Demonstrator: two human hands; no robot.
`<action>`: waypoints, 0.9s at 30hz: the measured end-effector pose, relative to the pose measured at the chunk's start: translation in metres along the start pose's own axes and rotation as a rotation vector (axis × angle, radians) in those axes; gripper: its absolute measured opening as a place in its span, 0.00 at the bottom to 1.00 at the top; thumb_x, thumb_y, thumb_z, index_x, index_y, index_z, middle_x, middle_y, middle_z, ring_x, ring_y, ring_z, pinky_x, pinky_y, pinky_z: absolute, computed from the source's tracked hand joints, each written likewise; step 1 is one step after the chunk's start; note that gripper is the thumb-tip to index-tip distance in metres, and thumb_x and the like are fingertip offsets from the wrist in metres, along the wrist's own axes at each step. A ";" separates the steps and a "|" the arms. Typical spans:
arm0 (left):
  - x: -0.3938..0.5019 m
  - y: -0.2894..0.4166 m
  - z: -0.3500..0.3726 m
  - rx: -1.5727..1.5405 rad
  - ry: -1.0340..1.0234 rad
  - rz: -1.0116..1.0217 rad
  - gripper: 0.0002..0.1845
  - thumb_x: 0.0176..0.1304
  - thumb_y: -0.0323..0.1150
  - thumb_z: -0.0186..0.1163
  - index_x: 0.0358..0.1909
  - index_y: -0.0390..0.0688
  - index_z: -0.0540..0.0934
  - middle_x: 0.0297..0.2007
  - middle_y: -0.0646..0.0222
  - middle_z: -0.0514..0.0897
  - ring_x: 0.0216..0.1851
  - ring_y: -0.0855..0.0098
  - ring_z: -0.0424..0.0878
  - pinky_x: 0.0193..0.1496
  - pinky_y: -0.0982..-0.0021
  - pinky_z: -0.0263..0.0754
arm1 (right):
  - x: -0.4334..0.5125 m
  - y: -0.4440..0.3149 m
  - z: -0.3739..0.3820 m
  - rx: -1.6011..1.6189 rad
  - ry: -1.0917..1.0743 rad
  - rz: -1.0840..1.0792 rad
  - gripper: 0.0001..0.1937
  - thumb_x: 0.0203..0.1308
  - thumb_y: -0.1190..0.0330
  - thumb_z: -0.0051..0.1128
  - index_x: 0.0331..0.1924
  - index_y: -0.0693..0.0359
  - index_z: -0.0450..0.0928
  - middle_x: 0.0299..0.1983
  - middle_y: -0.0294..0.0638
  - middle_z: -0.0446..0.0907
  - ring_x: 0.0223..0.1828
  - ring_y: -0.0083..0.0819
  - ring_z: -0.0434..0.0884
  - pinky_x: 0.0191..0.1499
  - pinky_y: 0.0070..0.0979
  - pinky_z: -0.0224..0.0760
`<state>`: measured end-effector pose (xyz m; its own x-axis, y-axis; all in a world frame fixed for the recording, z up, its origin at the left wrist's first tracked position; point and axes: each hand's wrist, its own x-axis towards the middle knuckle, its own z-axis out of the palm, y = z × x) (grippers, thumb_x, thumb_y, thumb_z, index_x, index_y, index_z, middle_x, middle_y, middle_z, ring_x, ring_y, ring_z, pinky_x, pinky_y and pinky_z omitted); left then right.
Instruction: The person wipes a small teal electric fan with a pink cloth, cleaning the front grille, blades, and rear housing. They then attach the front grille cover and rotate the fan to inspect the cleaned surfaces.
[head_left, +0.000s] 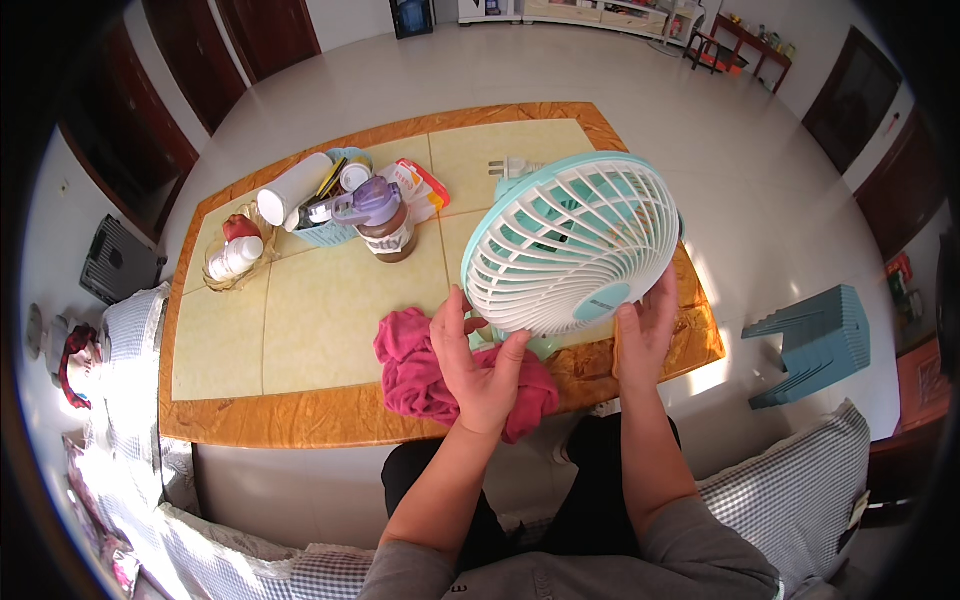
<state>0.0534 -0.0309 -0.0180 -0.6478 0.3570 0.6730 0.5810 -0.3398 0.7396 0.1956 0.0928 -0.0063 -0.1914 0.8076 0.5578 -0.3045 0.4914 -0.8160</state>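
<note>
A small electric fan (555, 255) with a white grille and a mint-green rim is tilted above the near right part of the table, its front facing me. My left hand (476, 367) grips the lower left edge, thumb in front and fingers at the side. On the lower right edge is my right hand (646, 334), its thumb against the grille and its other fingers partly hidden. A crumpled pink cloth (420, 375) lies under my left hand, hanging over the table edge. Behind the fan, a white two-pin plug (512, 166) shows. Most of the fan's base is hidden.
The tiled table (337, 322) has a wooden border. Farther left stand a purple-lidded bottle (386, 229), a blue basket (326, 235) of items and a glass bowl (225, 283) with a white bottle (236, 259). Blue stacked stools (825, 337) stand on the floor at right.
</note>
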 end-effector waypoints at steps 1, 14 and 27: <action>0.000 0.001 0.000 0.014 -0.007 0.003 0.45 0.53 0.30 0.77 0.73 0.37 0.64 0.60 0.57 0.73 0.57 0.61 0.73 0.51 0.65 0.77 | 0.000 0.000 0.000 0.053 -0.008 0.030 0.42 0.67 0.62 0.63 0.78 0.64 0.49 0.73 0.47 0.63 0.72 0.37 0.65 0.72 0.37 0.58; 0.026 0.049 -0.014 0.031 -0.057 -0.025 0.42 0.67 0.42 0.66 0.75 0.34 0.58 0.75 0.51 0.60 0.76 0.58 0.58 0.76 0.51 0.50 | 0.005 0.002 -0.004 0.295 -0.018 0.154 0.46 0.59 0.77 0.68 0.79 0.61 0.49 0.72 0.44 0.65 0.69 0.37 0.70 0.69 0.36 0.65; 0.140 0.154 0.081 0.968 -0.809 0.718 0.66 0.36 0.60 0.79 0.77 0.41 0.61 0.77 0.44 0.55 0.78 0.41 0.53 0.72 0.39 0.56 | 0.005 0.007 -0.002 0.158 0.081 0.045 0.46 0.50 0.73 0.77 0.74 0.60 0.61 0.69 0.43 0.67 0.67 0.35 0.71 0.66 0.36 0.67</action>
<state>0.0921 0.0369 0.1912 0.1802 0.8612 0.4752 0.9650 -0.0613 -0.2549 0.1939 0.1006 -0.0098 -0.1346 0.8542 0.5023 -0.4414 0.4021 -0.8022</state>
